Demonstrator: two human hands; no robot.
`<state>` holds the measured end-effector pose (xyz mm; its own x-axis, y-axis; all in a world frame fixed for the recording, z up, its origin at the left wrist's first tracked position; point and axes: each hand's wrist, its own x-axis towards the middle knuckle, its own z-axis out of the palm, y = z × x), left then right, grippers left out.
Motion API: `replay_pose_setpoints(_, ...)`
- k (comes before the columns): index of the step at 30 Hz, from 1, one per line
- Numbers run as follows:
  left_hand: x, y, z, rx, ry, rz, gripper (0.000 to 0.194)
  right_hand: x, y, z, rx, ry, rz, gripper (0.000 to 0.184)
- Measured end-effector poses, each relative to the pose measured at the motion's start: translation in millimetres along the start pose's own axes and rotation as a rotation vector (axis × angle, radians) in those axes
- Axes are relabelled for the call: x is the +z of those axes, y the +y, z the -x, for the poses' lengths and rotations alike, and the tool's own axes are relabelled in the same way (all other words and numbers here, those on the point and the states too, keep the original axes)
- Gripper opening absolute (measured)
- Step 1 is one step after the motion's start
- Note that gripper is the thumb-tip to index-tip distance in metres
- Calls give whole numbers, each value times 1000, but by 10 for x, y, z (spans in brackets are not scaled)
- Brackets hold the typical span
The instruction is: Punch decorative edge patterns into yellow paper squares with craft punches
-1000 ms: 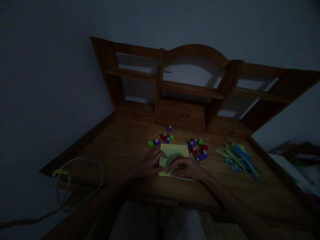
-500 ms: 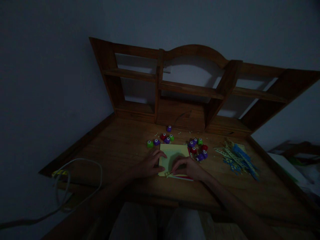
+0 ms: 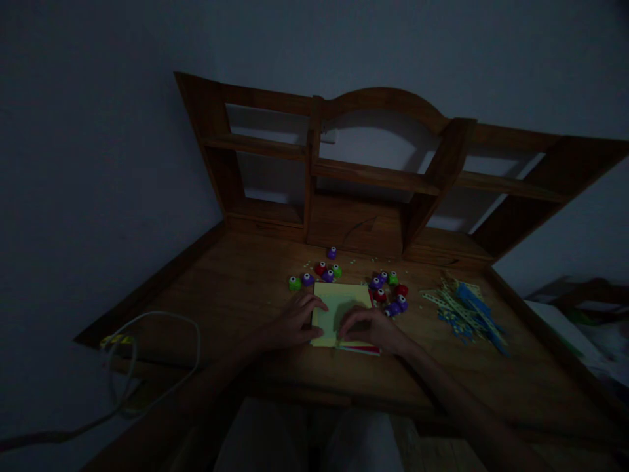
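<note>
Punched strips (image 3: 474, 305) lie heaped aside, work on yellow paper (image 3: 361, 293) looks unfinished; left hand (image 3: 297, 320) spread at its edge, right hand (image 3: 371, 328) pinching, probably, a blurred pale strip (image 3: 338, 341).

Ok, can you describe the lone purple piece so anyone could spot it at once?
Start at the wooden shelf unit along the back of the desk, then look between it and the yellow paper. There sits a small purple piece with a white, eye-like top. Other purple pieces sit close to neighbours; this one stands alone, nearest the shelf unit.
</note>
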<state>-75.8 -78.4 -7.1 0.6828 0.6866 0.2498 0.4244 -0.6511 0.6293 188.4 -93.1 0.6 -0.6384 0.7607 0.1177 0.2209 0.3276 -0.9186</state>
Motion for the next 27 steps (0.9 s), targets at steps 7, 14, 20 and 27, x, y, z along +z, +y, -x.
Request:
replay_pose_setpoints(7,14,-24,-4,-6,6,12,41,-9,-18,20,36,-23,-27,25)
replay_pose_setpoints(14,-12,10,-3,-20,-8,14,39,-76,-22,92,63,-62,7,27)
replay_pose_setpoints(20,-15,39,4,-2,3,-54,41,-117,-66,151,38,-4,57,31)
replay_pose_setpoints(27,164,219,154,110,18,-330,39,-83,3,167,33,55,57,26)
